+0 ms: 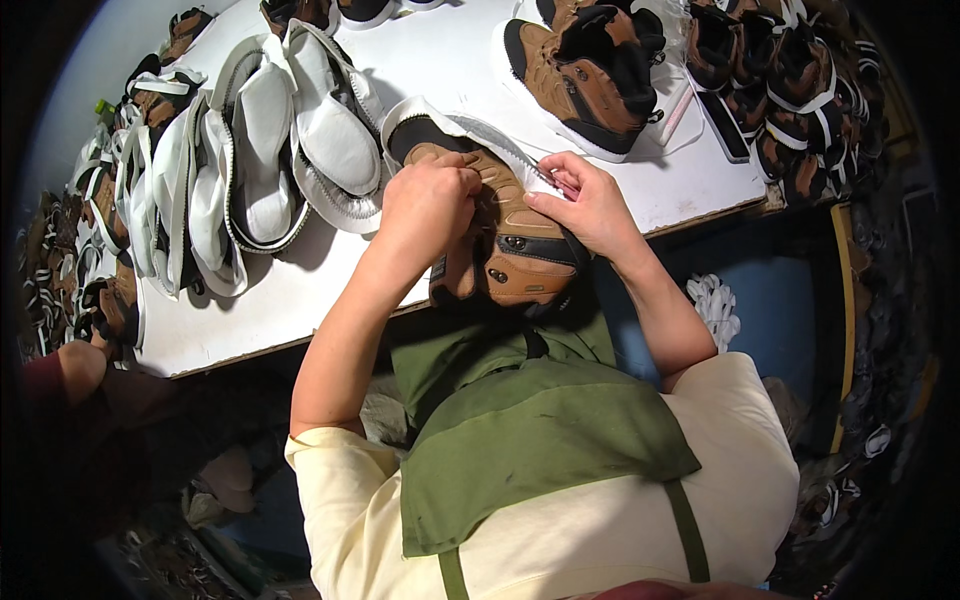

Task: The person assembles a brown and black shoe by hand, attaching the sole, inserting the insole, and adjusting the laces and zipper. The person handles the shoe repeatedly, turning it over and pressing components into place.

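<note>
A brown and black shoe upper (525, 240) lies at the table's front edge, its toe pointing away from me. Around the toe sits a white sole (490, 128) with a stitched rim, partly apart from the upper. My left hand (430, 205) is closed on the upper's left side, fingers curled over the brown leather. On the other side, my right hand (590, 208) pinches the white sole's edge between thumb and fingers. Something pinkish shows among the right fingers, too small to name. The left fingertips are partly hidden.
White soles (335, 130) stand in a row on the left of the white table (235, 335). At the back right is a finished-looking brown shoe (585, 80), beside a dark phone-like slab (722, 127). More shoes (800, 75) pile up at the right; another person's arm (82, 368) shows far left.
</note>
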Demonstrator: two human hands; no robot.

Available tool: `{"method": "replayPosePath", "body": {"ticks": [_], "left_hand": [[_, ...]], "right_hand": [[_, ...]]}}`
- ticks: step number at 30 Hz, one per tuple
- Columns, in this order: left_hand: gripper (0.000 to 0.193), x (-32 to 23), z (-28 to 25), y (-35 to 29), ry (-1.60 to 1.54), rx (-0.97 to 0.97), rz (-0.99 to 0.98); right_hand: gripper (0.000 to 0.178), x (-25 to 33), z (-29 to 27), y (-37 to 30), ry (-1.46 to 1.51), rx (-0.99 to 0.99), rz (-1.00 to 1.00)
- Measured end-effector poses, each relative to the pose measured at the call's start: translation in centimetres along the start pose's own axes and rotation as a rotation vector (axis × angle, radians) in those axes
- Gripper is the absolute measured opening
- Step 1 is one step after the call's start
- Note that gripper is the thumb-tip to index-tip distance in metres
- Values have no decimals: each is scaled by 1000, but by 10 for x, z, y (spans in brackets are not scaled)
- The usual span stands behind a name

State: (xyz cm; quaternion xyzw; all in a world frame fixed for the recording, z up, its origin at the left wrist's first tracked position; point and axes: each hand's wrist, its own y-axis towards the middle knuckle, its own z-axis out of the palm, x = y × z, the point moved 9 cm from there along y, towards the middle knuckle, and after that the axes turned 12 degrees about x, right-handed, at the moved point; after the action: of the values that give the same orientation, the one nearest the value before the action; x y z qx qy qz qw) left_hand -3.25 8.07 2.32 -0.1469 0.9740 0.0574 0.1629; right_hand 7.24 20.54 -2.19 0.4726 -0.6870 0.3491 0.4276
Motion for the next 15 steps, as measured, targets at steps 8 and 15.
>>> {"method": "replayPosePath", "body": {"ticks": [8, 15], "left_hand": [[8, -17, 9, 6, 198, 54, 210], [12, -5, 5, 8, 56, 51, 195]], "right_hand": [[34, -1, -1, -1, 105, -10, -73], [35, -7, -2, 0, 159, -18, -82]]}}
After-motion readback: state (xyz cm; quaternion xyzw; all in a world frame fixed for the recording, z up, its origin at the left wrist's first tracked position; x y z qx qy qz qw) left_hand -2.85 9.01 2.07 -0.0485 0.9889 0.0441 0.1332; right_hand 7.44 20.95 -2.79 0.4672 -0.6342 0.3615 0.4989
